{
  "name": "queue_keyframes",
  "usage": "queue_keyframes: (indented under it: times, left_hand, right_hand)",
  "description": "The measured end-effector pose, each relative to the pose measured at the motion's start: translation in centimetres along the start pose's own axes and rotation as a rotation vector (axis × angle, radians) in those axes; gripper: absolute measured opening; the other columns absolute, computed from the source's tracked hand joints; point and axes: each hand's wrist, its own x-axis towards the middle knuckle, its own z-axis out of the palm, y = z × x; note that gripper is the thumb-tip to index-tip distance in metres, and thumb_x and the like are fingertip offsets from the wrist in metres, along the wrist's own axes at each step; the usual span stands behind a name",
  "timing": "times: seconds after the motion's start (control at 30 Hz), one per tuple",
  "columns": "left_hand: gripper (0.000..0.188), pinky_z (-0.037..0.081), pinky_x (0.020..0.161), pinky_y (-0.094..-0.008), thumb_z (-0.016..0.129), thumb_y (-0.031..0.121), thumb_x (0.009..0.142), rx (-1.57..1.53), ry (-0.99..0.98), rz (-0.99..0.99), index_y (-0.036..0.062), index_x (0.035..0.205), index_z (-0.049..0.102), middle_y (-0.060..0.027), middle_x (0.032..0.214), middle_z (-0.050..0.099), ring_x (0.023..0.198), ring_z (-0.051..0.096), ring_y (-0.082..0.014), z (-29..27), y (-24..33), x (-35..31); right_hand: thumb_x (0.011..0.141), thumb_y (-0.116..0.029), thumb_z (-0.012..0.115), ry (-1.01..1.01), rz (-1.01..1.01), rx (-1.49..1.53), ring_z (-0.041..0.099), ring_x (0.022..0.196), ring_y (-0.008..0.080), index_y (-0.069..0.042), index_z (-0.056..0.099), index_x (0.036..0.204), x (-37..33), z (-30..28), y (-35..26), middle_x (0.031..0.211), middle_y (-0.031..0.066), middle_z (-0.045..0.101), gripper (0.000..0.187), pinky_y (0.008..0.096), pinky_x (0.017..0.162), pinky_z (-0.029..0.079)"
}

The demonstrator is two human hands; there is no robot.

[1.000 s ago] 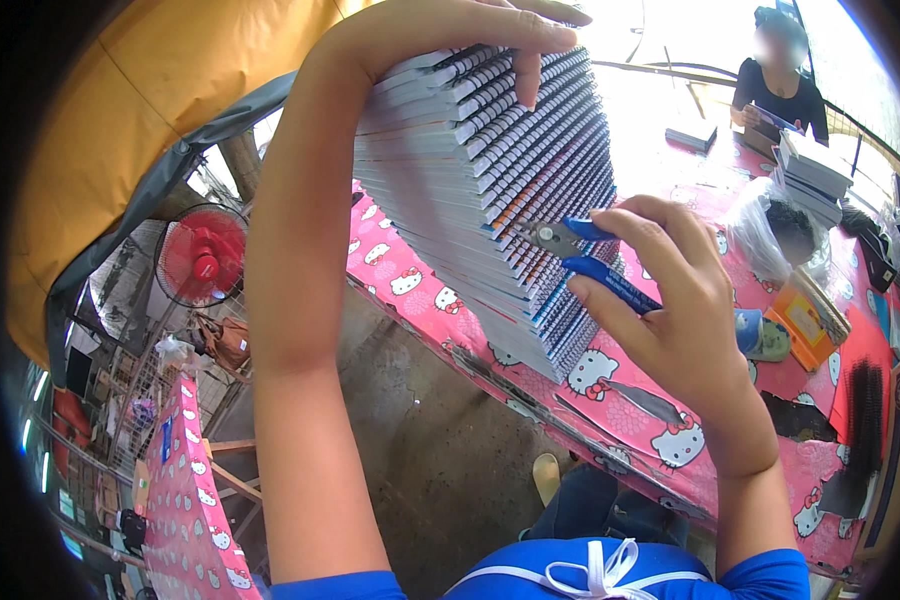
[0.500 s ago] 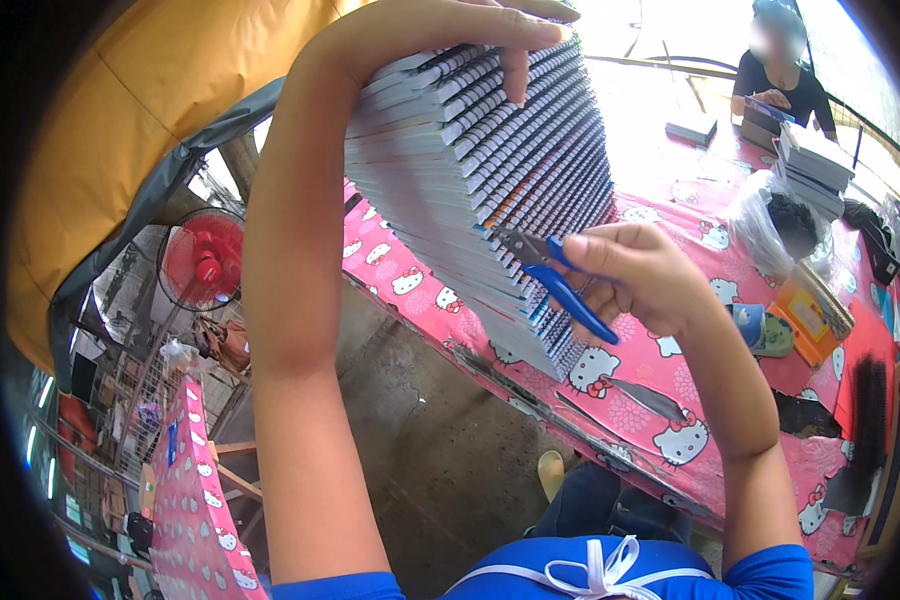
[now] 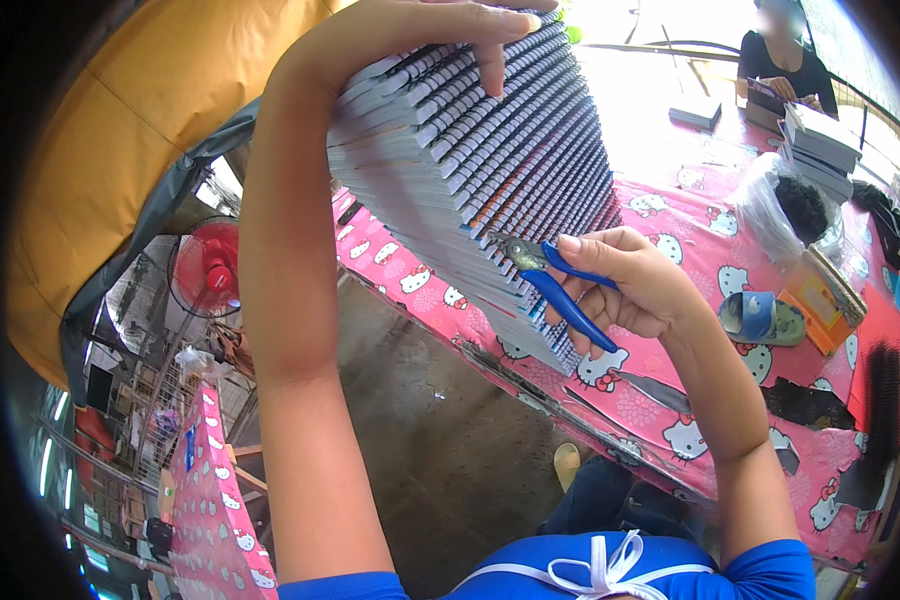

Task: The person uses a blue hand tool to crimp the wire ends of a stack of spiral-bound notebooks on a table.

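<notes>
A tall stack of coil-bound notebooks (image 3: 530,140) stands on the table, its spiral spines turned toward the right. My left hand (image 3: 440,24) rests over the top of the stack, fingers stretched out and one digit pointing down against the coils; part of the hand is cut off by the upper edge. Blue-handled wire cutters (image 3: 568,308) are gripped in my right hand (image 3: 638,282), with the handles spread apart. Their metal jaws touch or nearly touch the coil end at the near corner of the stack, about halfway down.
A pink patterned cloth (image 3: 685,440), torn in places, covers the table (image 3: 660,480). To the right lie a plastic bag (image 3: 760,200) with dark coils, a blue-green roll (image 3: 760,318), an orange box (image 3: 818,310) and stacked books (image 3: 820,150). Another person (image 3: 785,65) sits across. A red fan (image 3: 210,268) stands left.
The wire cutters' handles have spread wider, and the jaws stay by the coil ends. My view has shifted slightly. The co-worker's hands have moved lower.
</notes>
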Motion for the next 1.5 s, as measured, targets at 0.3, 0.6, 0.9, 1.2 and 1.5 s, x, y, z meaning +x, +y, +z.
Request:
queue_keyframes:
  times: [0.3,0.6,0.9,1.2,1.5]
  left_hand:
    - [0.029,0.031,0.101,-0.0277,0.055,0.021,0.091,0.012,-0.049,0.026,-0.0005,0.083,0.073,-0.0185,0.138,0.046,0.118,0.049,-0.0214,-1.0,-2.1,0.1]
    - [0.028,0.036,0.098,-0.0245,0.054,0.018,0.09,-0.036,-0.008,-0.056,0.0001,0.08,0.073,-0.0179,0.141,0.044,0.111,0.054,-0.0196,-0.1,-0.4,-0.2]
    - [0.027,0.043,0.093,-0.0241,0.061,0.022,0.085,-0.194,0.022,-0.068,-0.0019,0.079,0.073,-0.0209,0.14,0.044,0.104,0.059,-0.0227,-0.4,-1.3,-0.1]
    - [0.028,0.047,0.087,-0.0364,0.063,0.027,0.083,0.217,0.565,0.004,0.0013,0.094,0.069,-0.016,0.117,0.059,0.098,0.06,-0.0241,1.4,1.0,-0.9]
    - [0.038,0.033,0.099,-0.0396,0.038,0.032,0.095,-0.468,2.07,-0.171,-0.0017,0.105,0.052,-0.0123,0.109,0.052,0.108,0.047,-0.0214,18.1,-16.3,-8.7]
  right_hand:
    - [0.07,-0.021,0.078,0.611,-1.123,-1.334,0.06,0.081,0.0289,-0.001,0.061,0.102,-0.7,1.6,2.9,0.09,0.0129,0.061,0.041,0.0392,0.074,0.049]
    - [0.085,-0.034,0.07,-0.103,0.149,0.142,0.063,0.065,0.0137,0.005,0.062,0.099,0.2,-0.9,0.8,0.079,0.0122,0.068,0.042,0.0253,0.062,0.051]
    - [0.068,-0.023,0.077,0.554,-0.985,-1.354,0.057,0.092,0.0293,-0.007,0.062,0.1,-1.7,1.5,2.8,0.1,0.0112,0.059,0.039,0.0412,0.081,0.044]
    - [0.085,-0.033,0.069,0.105,0.038,-0.193,0.061,0.053,0.0126,0.004,0.064,0.097,-0.5,-0.2,0.1,0.072,0.0101,0.065,0.039,0.0244,0.046,0.048]
    - [0.071,-0.021,0.076,0.569,-1.108,-1.319,0.061,0.08,0.027,-0.003,0.061,0.097,-1.3,0.4,3.4,0.089,0.0124,0.06,0.035,0.0367,0.07,0.049]
